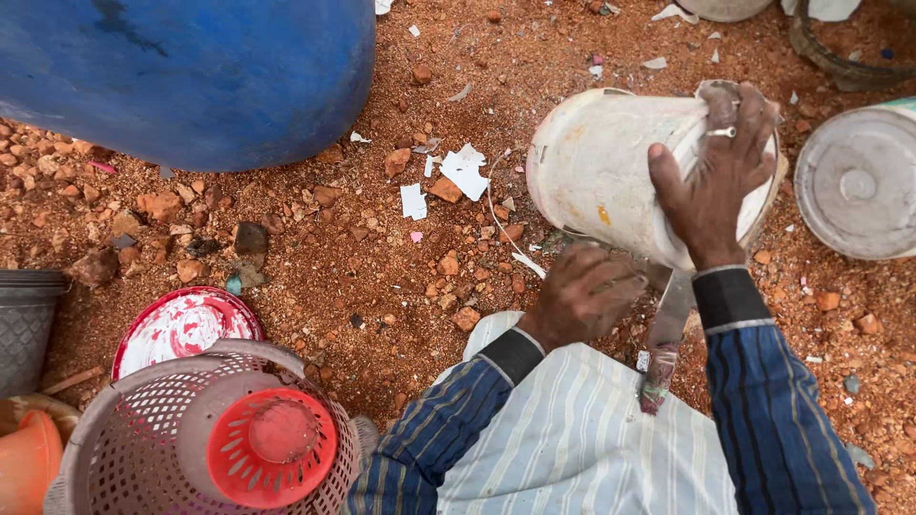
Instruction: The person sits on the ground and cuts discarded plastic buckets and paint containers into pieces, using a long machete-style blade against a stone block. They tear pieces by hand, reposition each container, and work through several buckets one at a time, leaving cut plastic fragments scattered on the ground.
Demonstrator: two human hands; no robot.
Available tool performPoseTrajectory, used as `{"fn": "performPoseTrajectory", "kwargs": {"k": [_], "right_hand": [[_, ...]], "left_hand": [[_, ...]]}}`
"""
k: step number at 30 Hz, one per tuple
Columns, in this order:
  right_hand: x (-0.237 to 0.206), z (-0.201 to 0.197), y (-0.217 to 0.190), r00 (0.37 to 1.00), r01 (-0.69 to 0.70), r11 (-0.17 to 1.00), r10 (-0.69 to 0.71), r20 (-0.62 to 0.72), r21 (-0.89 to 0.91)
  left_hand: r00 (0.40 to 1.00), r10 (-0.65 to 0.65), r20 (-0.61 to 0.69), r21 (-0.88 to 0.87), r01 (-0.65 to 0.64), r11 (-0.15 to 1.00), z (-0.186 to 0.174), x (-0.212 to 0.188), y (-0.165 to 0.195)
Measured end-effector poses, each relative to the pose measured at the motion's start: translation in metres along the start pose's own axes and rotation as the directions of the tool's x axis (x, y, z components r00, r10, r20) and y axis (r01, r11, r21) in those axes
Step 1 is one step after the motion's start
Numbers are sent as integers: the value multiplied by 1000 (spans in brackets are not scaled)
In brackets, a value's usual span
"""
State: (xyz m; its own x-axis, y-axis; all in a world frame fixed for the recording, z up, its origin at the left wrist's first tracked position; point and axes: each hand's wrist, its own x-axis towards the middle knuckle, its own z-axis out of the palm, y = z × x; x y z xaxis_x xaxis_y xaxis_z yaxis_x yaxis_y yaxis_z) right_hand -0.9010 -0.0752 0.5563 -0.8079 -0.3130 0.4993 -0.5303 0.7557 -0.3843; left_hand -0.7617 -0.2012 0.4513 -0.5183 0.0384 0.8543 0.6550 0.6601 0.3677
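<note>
I'm watching the right hand [718,181] gripping the tipped white plastic bucket [611,172] by its rim, while the left hand [580,296], just below the bucket, is closing around a knife [668,329]. The blade could be slipping toward the fingers. The bucket is looking stained and worn.

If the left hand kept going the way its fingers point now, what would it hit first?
Most likely the white bucket: the left hand points up and right at its lower side, already at or very near it; whether they touch is unclear.

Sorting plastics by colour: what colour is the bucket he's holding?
White bucket, dirt-stained; head view.
</note>
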Motion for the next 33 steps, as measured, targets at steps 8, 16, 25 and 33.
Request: {"fn": "performPoseTrajectory", "kwargs": {"k": [8,16,25,33], "right_hand": [[0,20,3,998,64,996,-63,19,-65],[25,24,-11,979,131,989,-120,165,-62],[22,-14,12,909,192,964,-246,336,185],[-5,-30,26,967,138,983,-160,198,123]], "left_hand": [[836,-548,7,33,548,836,-4,-9,-208],[794,-608,31,-43,608,793,-20,-34,-199],[579,-698,422,-398,810,431,-44,-41,-186],[595,-796,112,-804,525,279,-99,18,-134]]}}
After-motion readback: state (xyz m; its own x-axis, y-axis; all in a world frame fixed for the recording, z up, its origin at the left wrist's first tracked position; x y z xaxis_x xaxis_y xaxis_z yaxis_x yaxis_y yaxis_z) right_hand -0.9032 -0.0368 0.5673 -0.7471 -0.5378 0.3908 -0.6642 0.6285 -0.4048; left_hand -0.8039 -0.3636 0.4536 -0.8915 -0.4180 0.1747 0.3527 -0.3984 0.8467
